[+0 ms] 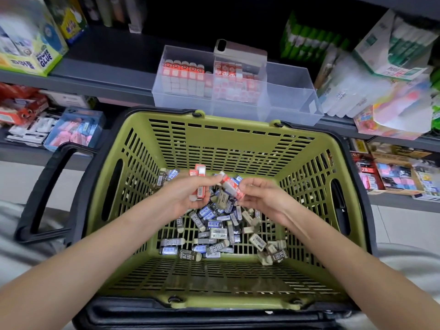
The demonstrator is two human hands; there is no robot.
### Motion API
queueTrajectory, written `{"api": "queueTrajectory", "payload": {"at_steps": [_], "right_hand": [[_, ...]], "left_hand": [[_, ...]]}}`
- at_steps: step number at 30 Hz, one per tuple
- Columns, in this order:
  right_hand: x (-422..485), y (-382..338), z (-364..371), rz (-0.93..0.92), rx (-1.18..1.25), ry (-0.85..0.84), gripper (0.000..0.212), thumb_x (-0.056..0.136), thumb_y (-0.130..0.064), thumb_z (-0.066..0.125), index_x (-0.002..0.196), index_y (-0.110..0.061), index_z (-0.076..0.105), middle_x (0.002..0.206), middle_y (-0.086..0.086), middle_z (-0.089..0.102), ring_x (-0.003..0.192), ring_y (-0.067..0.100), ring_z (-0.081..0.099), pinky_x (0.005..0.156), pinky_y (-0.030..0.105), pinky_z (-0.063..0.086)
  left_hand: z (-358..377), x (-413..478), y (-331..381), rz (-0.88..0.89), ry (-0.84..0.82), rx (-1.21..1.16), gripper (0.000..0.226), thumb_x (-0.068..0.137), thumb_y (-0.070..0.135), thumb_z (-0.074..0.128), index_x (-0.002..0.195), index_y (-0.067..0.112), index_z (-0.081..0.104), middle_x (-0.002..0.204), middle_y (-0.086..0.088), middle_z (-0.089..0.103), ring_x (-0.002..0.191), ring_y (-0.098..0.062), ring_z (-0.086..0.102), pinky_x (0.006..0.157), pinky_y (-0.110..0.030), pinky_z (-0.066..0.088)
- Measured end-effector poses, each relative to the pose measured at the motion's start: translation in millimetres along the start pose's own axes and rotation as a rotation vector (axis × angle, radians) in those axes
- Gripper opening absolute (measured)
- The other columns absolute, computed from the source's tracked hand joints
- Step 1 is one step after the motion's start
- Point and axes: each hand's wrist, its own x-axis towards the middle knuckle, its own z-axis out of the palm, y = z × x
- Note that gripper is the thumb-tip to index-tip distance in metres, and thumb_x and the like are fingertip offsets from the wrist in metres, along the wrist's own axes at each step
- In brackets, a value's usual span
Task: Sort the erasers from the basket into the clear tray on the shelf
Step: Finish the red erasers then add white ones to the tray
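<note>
A green slotted basket (pixel 228 136) with black handles holds several loose erasers (pixel 215 231) in blue, black and grey sleeves. Over the pile, my left hand (pixel 184 195) is shut on red-and-white erasers (pixel 201 190). My right hand (pixel 260 195) pinches another red-and-white eraser (pixel 229 184) that reaches across to my left fingertips. One more red-and-white eraser (pixel 199 169) lies at the basket's far side. The clear tray (pixel 292 103) stands on the shelf behind the basket; its left and middle compartments hold rows of red-and-white erasers (pixel 184 78), its right compartment holds none.
A phone (pixel 240 52) leans behind the tray. Glue boxes (pixel 31 44) sit on the shelf at left, packaged glue sticks and plastic packs (pixel 390 67) at right. Lower shelves carry a blue box of erasers (pixel 75 129) and more stationery (pixel 392 172).
</note>
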Motion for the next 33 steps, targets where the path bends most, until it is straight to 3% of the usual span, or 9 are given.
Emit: {"api": "queueTrajectory", "payload": {"at_steps": [3,7,13,16,19,24,26,29,33], "right_hand": [[-6,-8,17,-0.102,0.059,-0.075,0.017,0.069,-0.009,0.068,0.085,-0.005,0.064,0.080,0.009,0.070,0.071,0.019,0.067,0.072,0.027,0.057],[-5,-11,34,-0.155,-0.128,-0.188,0.019,0.071,-0.011,0.072,0.089,-0.007,0.069,0.084,0.011,0.072,0.073,0.020,0.067,0.074,0.028,0.057],[30,9,22,-0.168,-0.498,0.112,0.018,0.084,0.007,0.057,0.078,-0.008,0.067,0.076,-0.003,0.070,0.060,0.009,0.059,0.052,0.020,0.051],[52,28,16,-0.176,-0.964,0.259,0.014,0.085,-0.010,0.062,0.098,-0.013,0.068,0.103,0.003,0.068,0.088,0.016,0.064,0.076,0.036,0.054],[66,42,5,-0.159,-1.464,0.178,0.057,0.076,-0.040,0.072,0.127,-0.027,0.052,0.129,0.000,0.050,0.117,0.023,0.046,0.093,0.036,0.044],[74,55,6,-0.342,-1.756,0.074,0.051,0.078,-0.037,0.069,0.127,-0.029,0.053,0.122,-0.003,0.050,0.110,0.021,0.041,0.078,0.030,0.039],[73,54,8,-0.361,-1.633,0.138,0.046,0.079,-0.041,0.069,0.120,-0.024,0.059,0.115,-0.003,0.058,0.107,0.018,0.047,0.082,0.028,0.041],[59,37,24,-0.309,-0.937,0.249,0.044,0.074,-0.034,0.077,0.112,-0.018,0.064,0.101,-0.001,0.063,0.087,0.009,0.055,0.069,0.012,0.042],[37,4,56,-0.427,-0.595,0.078,0.044,0.069,-0.020,0.081,0.109,-0.020,0.062,0.095,-0.010,0.060,0.071,-0.003,0.049,0.064,0.010,0.038]], "left_hand": [[7,1,-6,0.035,-0.101,-0.004,0.061,0.052,0.034,0.085,0.105,0.012,0.063,0.077,0.001,0.064,0.064,-0.010,0.055,0.054,-0.020,0.050],[9,2,-8,0.060,-0.144,-0.014,0.038,0.069,0.029,0.078,0.098,0.011,0.063,0.077,-0.002,0.066,0.064,-0.013,0.060,0.064,-0.026,0.051],[-4,7,8,-0.071,0.032,-0.467,0.015,0.083,-0.002,0.062,0.082,0.006,0.050,0.055,-0.005,0.055,0.048,-0.012,0.054,0.047,-0.024,0.054],[-9,9,13,-0.071,0.059,-0.407,0.015,0.082,-0.001,0.065,0.079,0.005,0.051,0.056,-0.005,0.054,0.050,-0.013,0.054,0.046,-0.025,0.053],[-16,10,17,-0.058,0.110,-0.362,0.017,0.078,0.000,0.069,0.077,0.005,0.053,0.056,-0.003,0.055,0.051,-0.013,0.053,0.047,-0.024,0.053],[-25,16,23,-0.043,0.175,-0.356,0.019,0.077,0.000,0.071,0.075,0.005,0.053,0.065,-0.004,0.053,0.060,-0.014,0.052,0.050,-0.024,0.056],[-28,18,22,-0.055,0.193,-0.358,0.019,0.075,0.000,0.072,0.078,0.004,0.053,0.068,-0.005,0.052,0.062,-0.015,0.052,0.049,-0.024,0.055],[-27,19,19,-0.088,0.193,-0.310,0.027,0.071,0.011,0.078,0.082,0.005,0.054,0.072,-0.006,0.052,0.064,-0.016,0.052,0.049,-0.027,0.055],[-20,16,17,-0.212,0.036,-0.213,0.045,0.058,0.038,0.080,0.084,0.006,0.062,0.072,-0.007,0.059,0.060,-0.018,0.054,0.055,-0.029,0.051]]}}
